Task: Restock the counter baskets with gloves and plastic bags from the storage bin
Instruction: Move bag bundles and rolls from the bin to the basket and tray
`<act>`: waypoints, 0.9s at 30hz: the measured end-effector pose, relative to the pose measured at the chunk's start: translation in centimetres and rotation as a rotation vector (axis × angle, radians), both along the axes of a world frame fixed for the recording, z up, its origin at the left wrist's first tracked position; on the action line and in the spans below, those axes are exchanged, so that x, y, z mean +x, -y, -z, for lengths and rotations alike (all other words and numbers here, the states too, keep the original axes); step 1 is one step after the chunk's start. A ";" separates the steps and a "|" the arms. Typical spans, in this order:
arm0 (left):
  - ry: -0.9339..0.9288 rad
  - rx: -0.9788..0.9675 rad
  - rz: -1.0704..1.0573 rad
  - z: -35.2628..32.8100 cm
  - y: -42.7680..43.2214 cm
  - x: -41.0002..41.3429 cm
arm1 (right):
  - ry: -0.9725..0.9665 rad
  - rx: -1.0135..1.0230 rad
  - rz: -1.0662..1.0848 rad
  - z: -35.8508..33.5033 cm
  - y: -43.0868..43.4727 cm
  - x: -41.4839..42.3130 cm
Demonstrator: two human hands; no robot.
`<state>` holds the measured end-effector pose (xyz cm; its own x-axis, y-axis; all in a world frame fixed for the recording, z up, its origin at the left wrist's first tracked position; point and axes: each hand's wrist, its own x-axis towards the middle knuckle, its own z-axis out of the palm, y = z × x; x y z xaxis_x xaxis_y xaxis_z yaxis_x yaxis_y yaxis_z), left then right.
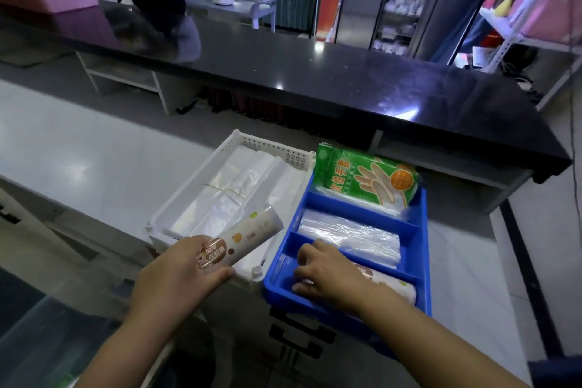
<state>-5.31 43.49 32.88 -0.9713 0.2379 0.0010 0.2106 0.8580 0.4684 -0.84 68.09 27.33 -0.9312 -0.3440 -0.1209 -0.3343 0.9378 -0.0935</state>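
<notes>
Bag roll (248, 238): your left hand (185, 271) grasps it by its near end, thumb under and fingers over the label. It hangs above the near right corner of the white basket (271, 148), just left of the blue tray (422, 239).

Axis: the roll runs from near-left to far-right, and its free end points toward the tray's middle compartment.

Right hand (327, 271): it lies in the tray's near compartment, fingers curled over the left end of a second roll (393, 287). You cannot tell whether it grasps that roll or only rests on it.

Tray contents: the far compartment holds green glove packs (365, 179), the middle one a clear bag stack (349, 238), and the near one the second roll, lying along the compartment.

Judgement: your left hand is the nearer one for either container. If the near compartment is the target, the held roll needs turning until it is parallel to the dividers, and your right hand takes up the free left half there.

Room: flat bags (239, 186) fill most of the basket. The basket and tray rims touch or nearly touch, so lift the roll over both. There is open desk (78, 161) to the left.
</notes>
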 end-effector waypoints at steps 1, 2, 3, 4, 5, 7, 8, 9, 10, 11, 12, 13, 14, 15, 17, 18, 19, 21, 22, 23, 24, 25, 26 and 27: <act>-0.003 0.006 0.008 -0.1 0.1 -0.3 | 0.000 -0.004 0.022 -0.4 0.2 -0.1; -0.007 0.016 0.019 -0.2 0.1 -0.6 | 0.002 -0.028 0.055 -0.9 0.2 0.0; -0.006 0.024 0.033 -0.2 0.1 -1.0 | 0.013 -0.074 0.102 -1.4 0.2 0.1; -0.001 0.031 0.048 -0.1 0.1 -1.3 | 0.025 -0.148 0.161 -1.9 0.1 0.5; 0.007 0.043 0.063 0.0 0.0 -1.6 | 0.021 -0.238 0.230 -2.3 0.0 0.9; 0.015 0.067 0.104 0.2 -0.3 -2.3 | -0.097 -0.438 0.373 -2.8 -0.4 2.2; 0.010 0.071 0.133 0.4 -0.5 -2.5 | -0.202 -0.537 0.442 -2.8 -0.8 2.9; 0.006 0.073 0.163 0.5 -0.9 -2.8 | -0.316 -0.620 0.518 -2.7 -1.2 3.7; 0.006 0.077 0.189 0.5 -1.3 -2.9 | -0.433 -0.686 0.599 -2.7 -1.5 4.5; 0.011 0.082 0.211 0.6 -1.7 -3.0 | -0.536 -0.740 0.678 -2.7 -1.8 5.2; 0.012 0.088 0.233 0.6 -2.2 -3.1 | -0.610 -0.784 0.749 -2.7 -2.1 5.9; 0.009 0.093 0.253 0.6 -2.8 -3.3 | -0.642 -0.813 0.807 -2.8 -2.4 6.4; 0.006 0.094 0.272 0.7 -3.4 -3.4 | -0.634 -0.816 0.856 -2.8 -2.6 6.9; 0.009 0.096 0.290 0.6 -4.0 -3.4 | -0.604 -0.779 0.899 -2.7 -2.8 7.4; 0.038 0.103 0.338 0.5 -5.4 -3.4 | -0.520 -0.652 0.972 -2.3 -3.1 8.2; 0.051 0.103 0.371 0.4 -6.1 -3.3 | -0.477 -0.615 1.009 -2.2 -3.1 8.5; 0.054 0.099 0.411 0.4 -6.9 -3.1 | -0.436 -0.614 1.052 -2.0 -3.2 8.9; 0.044 0.068 0.503 0.4 -8.5 -2.6 | -0.408 -0.682 1.110 -2.2 -3.4 9.7; 0.035 0.039 0.565 0.6 -9.2 -2.4 | -0.428 -0.741 1.129 -2.5 -3.4 10.2; 0.026 0.003 0.639 0.9 -10.0 -2.1 | -0.476 -0.806 1.145 -3.0 -3.4 10.6; 0.018 -0.039 0.717 1.3 -10.8 -1.8 | -0.550 -0.861 1.158 -3.7 -3.5 11.0; 0.011 -0.079 0.785 1.6 -11.6 -1.6 | -0.637 -0.904 1.168 -4.4 -3.5 11.4; 0.010 -0.114 0.838 1.9 -12.3 -1.3 | -0.723 -0.939 1.176 -5.2 -3.6 11.7; 0.014 -0.139 0.877 2.2 -13.0 -1.1 | -0.797 -0.967 1.182 -6.0 -3.7 12.0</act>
<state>-6.42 56.46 30.67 -0.4389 0.8937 -0.0935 0.8142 0.4395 0.3793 11.18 71.77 33.29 -0.4359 0.8546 0.2823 0.2009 0.3982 -0.8950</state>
